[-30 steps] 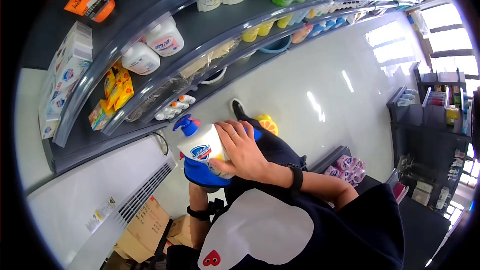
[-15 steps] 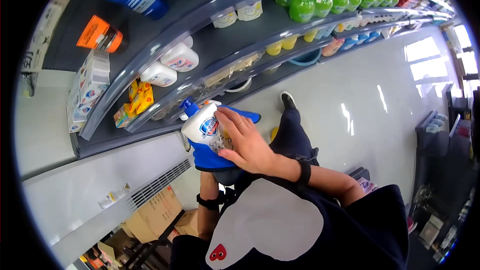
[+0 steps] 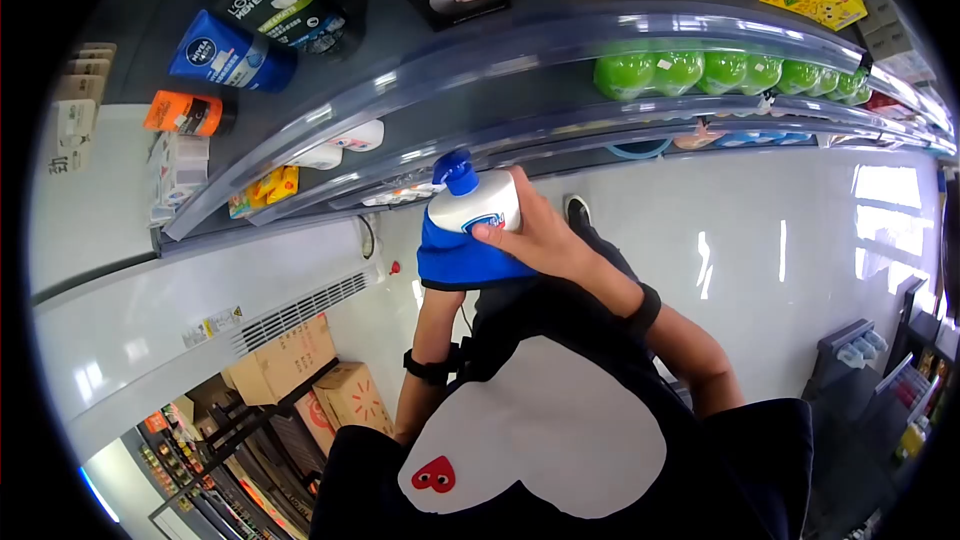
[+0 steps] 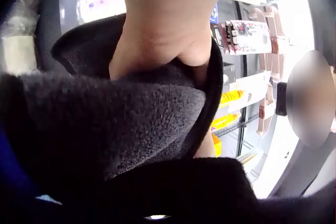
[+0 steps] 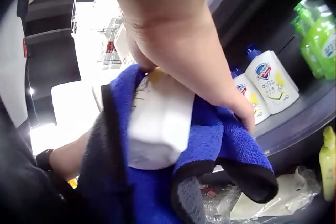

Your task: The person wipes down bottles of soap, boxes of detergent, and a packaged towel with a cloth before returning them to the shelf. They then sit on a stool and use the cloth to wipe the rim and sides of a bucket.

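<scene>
A white pump bottle [image 3: 470, 208] with a blue pump head and a shield logo leans over a blue cloth [image 3: 450, 260] in front of the shelf. My right hand [image 3: 545, 230] grips its body, thumb across the front near the label and fingers round the far side. The cloth has a dark grey back and black edging, and wraps partly round the bottle in the right wrist view. My left hand [image 4: 165, 48] supports the bundle from below. Its heel shows in the left wrist view, while the cloth covers its fingers.
Curved shelves with clear rails hold green bottles [image 3: 625, 75], a blue tube [image 3: 225, 55] and an orange tube [image 3: 185, 113]. Similar white pump bottles [image 5: 270, 79] stand on a shelf in the right wrist view. A white cabinet [image 3: 150, 320] and cardboard boxes [image 3: 285, 360] are at lower left.
The head view has turned, bringing more of the upper shelf into sight. My right hand has gone from lying flat along the bottle to gripping it, and the bottle stands more upright.
</scene>
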A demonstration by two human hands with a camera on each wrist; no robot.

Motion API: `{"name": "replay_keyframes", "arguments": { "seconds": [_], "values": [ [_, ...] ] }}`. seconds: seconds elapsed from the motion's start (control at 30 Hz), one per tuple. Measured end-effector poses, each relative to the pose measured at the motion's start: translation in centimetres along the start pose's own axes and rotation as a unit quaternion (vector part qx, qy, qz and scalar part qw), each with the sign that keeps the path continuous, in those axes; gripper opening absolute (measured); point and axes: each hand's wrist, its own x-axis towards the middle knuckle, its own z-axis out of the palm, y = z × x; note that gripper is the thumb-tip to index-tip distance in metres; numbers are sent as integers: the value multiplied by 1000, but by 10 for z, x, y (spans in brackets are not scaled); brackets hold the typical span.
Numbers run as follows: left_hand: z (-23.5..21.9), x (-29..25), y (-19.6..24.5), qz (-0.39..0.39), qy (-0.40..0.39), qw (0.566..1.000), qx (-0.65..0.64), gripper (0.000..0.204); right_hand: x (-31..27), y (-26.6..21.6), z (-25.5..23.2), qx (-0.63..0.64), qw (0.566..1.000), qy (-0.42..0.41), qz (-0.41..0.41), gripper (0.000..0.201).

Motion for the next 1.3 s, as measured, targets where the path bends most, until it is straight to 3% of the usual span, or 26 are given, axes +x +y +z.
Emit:
{"name": "replay_keyframes", "arguments": {
  "seconds": [0.07, 0.13, 0.23, 0.3, 0.37, 0.4, 0.5, 0.53, 0.63, 0.73, 0.8, 0.87, 0.9, 0.97, 1.03, 1.1, 1.2, 1.23, 1.3],
  "values": [
    [1, 14, -3, 53, 59, 996, 43, 50, 2, -16, 5, 101, 993, 28, 51, 64],
    [-2, 26, -4, 75, 117, 982, 132, 55, 10, -31, 9, 33, 995, 70, 66, 64],
    [-10, 36, -2, 126, 155, 973, 116, 63, 26, -32, 16, -81, 989, 115, 37, 63],
    [-20, 35, 14, 107, 163, 976, 96, 51, 42, -30, 15, -70, 992, 106, -6, 64],
    [-41, 39, 31, 87, 188, 976, 65, 37, 61, -35, 15, -152, 982, 110, -27, 66],
    [-68, 47, 0, 163, 173, 971, -6, 29, 72, -36, 17, -191, 975, 110, -39, 67],
    [-108, 48, -10, 311, 203, 911, 177, 23, 111, -27, 22, -240, 959, 123, -84, 61],
    [-108, 47, -7, 238, 246, 939, -21, 18, 122, -27, 23, -252, 961, 90, -62, 58],
    [-129, 44, 26, 122, 222, 940, 230, 23, 145, -25, 35, -228, 971, 62, -31, 57],
    [-129, 42, 59, 71, 92, 988, 100, 33, 172, 18, 51, -167, 975, 104, -100, 46],
    [-139, 38, 53, 46, 107, 969, 218, 39, 186, 42, 55, -97, 987, 92, -87, 39],
    [-125, 24, 83, -22, 123, 949, 289, 48, 192, 62, 63, -10, 982, 123, -145, 41],
    [-125, 20, 91, -19, 125, 944, 303, 55, 196, 62, 65, 32, 974, 138, -176, 42],
    [-129, 14, 95, -18, 133, 934, 330, 68, 199, 61, 55, 27, 990, 51, -132, 58],
    [-147, 13, 80, -21, 97, 992, 83, 70, 192, 51, 45, -50, 995, 3, -82, 67],
    [-161, 16, 54, 26, 86, 993, -77, 59, 183, 35, 30, -181, 980, 16, -84, 62],
    [-172, 10, 52, 36, 34, 981, -187, 59, 162, -3, -2, -282, 952, 66, -96, 42],
    [-175, 7, 52, 38, 22, 978, -205, 59, 151, -21, -10, -275, 954, 106, -50, 32],
    [-181, 1, 54, 44, 11, 974, -221, 59, 147, 0, -45, -341, 916, 198, -74, 23]
  ]
}}
